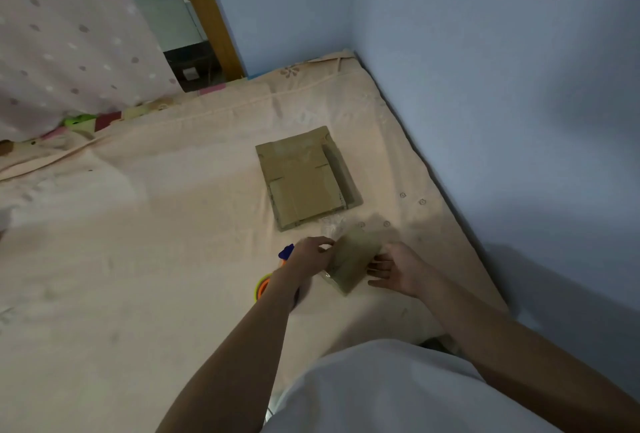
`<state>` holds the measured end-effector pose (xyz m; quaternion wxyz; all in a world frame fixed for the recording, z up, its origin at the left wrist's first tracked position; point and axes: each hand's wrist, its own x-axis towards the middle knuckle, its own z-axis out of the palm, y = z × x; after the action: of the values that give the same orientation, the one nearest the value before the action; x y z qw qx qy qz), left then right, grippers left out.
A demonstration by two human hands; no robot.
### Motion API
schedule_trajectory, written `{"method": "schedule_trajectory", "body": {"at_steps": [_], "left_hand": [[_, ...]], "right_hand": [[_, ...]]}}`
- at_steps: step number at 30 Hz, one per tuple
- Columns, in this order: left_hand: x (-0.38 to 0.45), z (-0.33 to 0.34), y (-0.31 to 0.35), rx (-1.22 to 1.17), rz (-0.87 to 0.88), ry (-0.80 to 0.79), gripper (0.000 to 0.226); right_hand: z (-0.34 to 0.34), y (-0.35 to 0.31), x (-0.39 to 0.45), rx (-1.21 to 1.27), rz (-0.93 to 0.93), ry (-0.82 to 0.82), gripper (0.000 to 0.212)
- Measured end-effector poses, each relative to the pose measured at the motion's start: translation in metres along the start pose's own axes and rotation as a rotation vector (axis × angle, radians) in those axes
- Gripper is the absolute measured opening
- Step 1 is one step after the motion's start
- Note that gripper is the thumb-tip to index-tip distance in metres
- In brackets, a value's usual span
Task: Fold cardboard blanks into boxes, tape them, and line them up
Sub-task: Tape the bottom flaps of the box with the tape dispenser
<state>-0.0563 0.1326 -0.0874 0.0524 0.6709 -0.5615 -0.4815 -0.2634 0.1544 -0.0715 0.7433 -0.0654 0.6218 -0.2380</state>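
Head view: I'm over the bed, both hands on one small cardboard box held just above the sheet, near the bed's right edge. Left hand is at the box's left top edge, fingers curled and pinching it, maybe with a bit of clear tape; blurry, can't be sure. Right hand is on the box's right side, fingers mostly straight and spread, propping the box rather than wrapping it. Clear film shows at the box's lower left corner and something shiny lies just beyond it; likely tape, too smeared to call.

Stack of flat blanks lies further up the bed, apart from the box, near the wall. Tape dispenser, orange and blue, sits on the bed just left of my left wrist, partly hidden by the arm. No finished row of boxes in sight.

Step, my guess: closing or taping this box. To do it well: keep the right palm flat as a backstop so the box stays square, press the flaps flush before the tape goes down, smooth the strip from the middle outward with the left fingers, then wrap the ends over the corners. Set it down beside the blanks to begin the row.
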Motion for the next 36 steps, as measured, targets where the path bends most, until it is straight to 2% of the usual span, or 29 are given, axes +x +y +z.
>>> {"method": "schedule_trajectory", "body": {"at_steps": [4,11,19,22,27,31,34,36], "left_hand": [[-0.012,0.012,-0.011,-0.463,-0.198,-0.069,0.035],[-0.019,0.024,-0.022,-0.703,-0.242,0.032,0.042],[-0.021,0.033,-0.017,-0.712,-0.279,0.081,0.052],[-0.021,0.039,-0.018,-0.697,-0.28,0.109,0.052],[-0.017,0.034,-0.015,-0.719,-0.297,0.098,0.052],[-0.018,0.035,-0.012,-0.698,-0.302,0.147,0.051],[-0.019,0.035,-0.011,-0.679,-0.303,0.15,0.048],[-0.022,0.032,-0.011,-0.496,-0.25,0.209,0.041]], "right_hand": [[0.015,-0.006,0.01,-0.07,-0.007,-0.043,0.032],[0.034,-0.014,0.02,-0.394,-0.111,0.017,0.03],[0.026,0.009,0.026,-0.602,-0.364,0.081,0.059],[0.027,0.016,0.03,-0.661,-0.445,0.138,0.061],[0.029,0.014,0.035,-0.705,-0.477,0.163,0.057],[0.035,0.014,0.036,-0.799,-0.489,0.143,0.049],[0.034,0.019,0.037,-0.862,-0.503,0.162,0.059],[0.033,0.022,0.037,-0.9,-0.506,0.189,0.067]]}}
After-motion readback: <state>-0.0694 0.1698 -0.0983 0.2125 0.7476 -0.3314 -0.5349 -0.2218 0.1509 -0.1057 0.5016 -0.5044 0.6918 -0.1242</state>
